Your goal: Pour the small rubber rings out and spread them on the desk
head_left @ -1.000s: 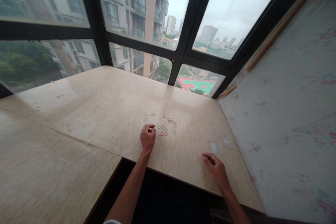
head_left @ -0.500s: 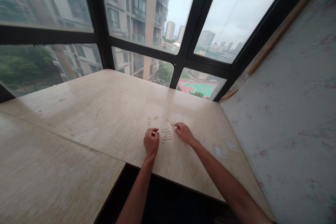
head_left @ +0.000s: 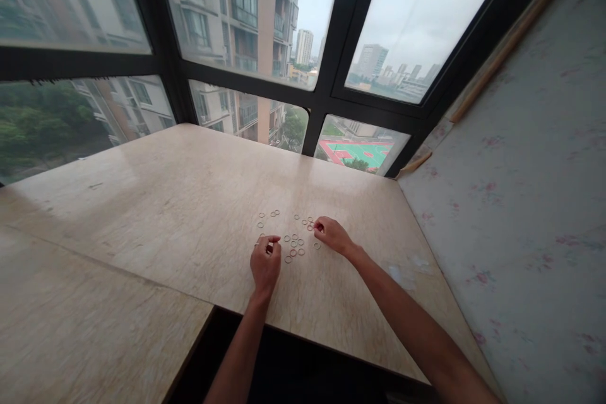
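Observation:
Several small thin rings, some pale and some reddish, lie scattered on the stone-patterned surface between and beyond my hands. My right hand (head_left: 332, 235) is closed in a pinch, its fingertips at a reddish ring (head_left: 310, 223) on the right of the group. Just below that hand lies a pale ring (head_left: 317, 245). My left hand (head_left: 265, 265) rests left of the central cluster, fingers curled and thumb against index finger; what it holds, if anything, is too small to make out. A thin band shows on one of its fingers. Near it lies another reddish ring (head_left: 293, 253).
Clear plastic pieces (head_left: 401, 274) lie right of my right forearm. A flowered wall (head_left: 511, 214) bounds the right side, and dark-framed windows (head_left: 322, 101) stand along the back. The surface's front edge (head_left: 331, 344) drops into a dark recess. A seam (head_left: 118, 270) runs across the left.
The view has shifted slightly. My right hand has moved a little away from me over the surface, uncovering a pale ring below it. My left hand keeps its curled pose beside the cluster.

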A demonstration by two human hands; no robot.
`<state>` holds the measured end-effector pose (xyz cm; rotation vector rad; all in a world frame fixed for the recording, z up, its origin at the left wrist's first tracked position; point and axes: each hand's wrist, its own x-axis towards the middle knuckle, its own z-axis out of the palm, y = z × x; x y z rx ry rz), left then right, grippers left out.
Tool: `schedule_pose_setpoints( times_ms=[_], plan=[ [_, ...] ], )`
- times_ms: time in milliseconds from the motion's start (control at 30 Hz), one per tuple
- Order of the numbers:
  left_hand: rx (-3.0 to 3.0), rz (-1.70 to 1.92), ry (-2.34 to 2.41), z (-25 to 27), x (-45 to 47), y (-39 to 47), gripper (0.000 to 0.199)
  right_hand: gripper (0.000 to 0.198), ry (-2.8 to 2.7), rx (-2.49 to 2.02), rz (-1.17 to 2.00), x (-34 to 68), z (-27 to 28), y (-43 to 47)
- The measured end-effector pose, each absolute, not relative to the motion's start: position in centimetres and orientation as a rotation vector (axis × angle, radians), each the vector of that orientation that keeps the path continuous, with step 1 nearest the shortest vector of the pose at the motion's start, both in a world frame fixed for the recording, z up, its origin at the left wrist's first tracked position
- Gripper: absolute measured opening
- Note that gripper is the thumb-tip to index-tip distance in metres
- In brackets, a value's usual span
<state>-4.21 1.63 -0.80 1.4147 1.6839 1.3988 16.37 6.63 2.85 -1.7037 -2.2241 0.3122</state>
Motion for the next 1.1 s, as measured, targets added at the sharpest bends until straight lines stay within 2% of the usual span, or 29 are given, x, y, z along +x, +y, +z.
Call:
schedule_pose_setpoints(
  times_ms=[300, 500, 667, 833, 933, 1100],
  plan=[
    [1.5, 1.326, 1.674, -1.1, -4.0, 1.4, 0.016, 0.02, -2.118, -1.32, 0.423, 17.0, 2.7, 5.4],
    [1.489, 1.341, 1.686, -1.0, -4.0, 1.4, 0.017, 0.021, -1.942, -1.352, 0.475, 18.5, 2.5, 6.7],
    [1.505, 1.331, 1.702, -1.0, -4.0, 1.5, 0.017, 0.025, -2.109, -1.308, 0.449, 15.2, 2.4, 5.0],
    [1.485, 1.324, 1.688, -0.8, -4.1, 1.4, 0.016, 0.014, -2.474, -1.137, 0.45, 10.4, 1.6, 3.5],
    [1.51, 1.315, 1.682, -0.8, -4.2, 1.4, 0.016, 0.011, -2.456, -1.211, 0.404, 10.6, 1.3, 5.0],
    [1.528, 1.328, 1.698, -1.1, -4.1, 1.6, 0.016, 0.013, -2.236, -1.595, 0.329, 15.0, 1.9, 8.5]
  ],
)
